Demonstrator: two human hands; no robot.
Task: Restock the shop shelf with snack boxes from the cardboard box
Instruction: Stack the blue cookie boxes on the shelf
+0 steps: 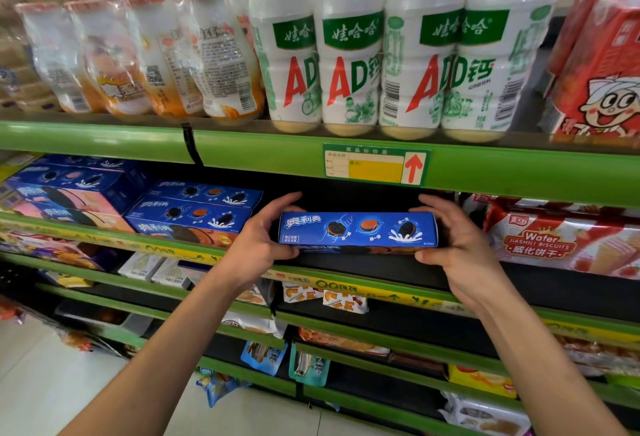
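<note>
Place: a shop, at a stocked aisle.
Shelving: tiered green shelf (104, 139) rails, one above another.
Price tag: a printed label (375, 166) with a red arrow clipped to the shelf's front edge.
Goods: wrapped packs of drink bottles (349, 65), blue biscuit boxes (194, 214) in rows, wafer packs (561, 241), snack bags (308, 368) on lower shelves.

Dark bare shelf (381, 271) at frame centre lies open between stacked boxes (194, 214) left and wafer pack (561, 241) right.

Green-edged shelving (242, 155) stacked in tiers stands over a pale tiled floor (52, 383) in bright, even light.
</note>
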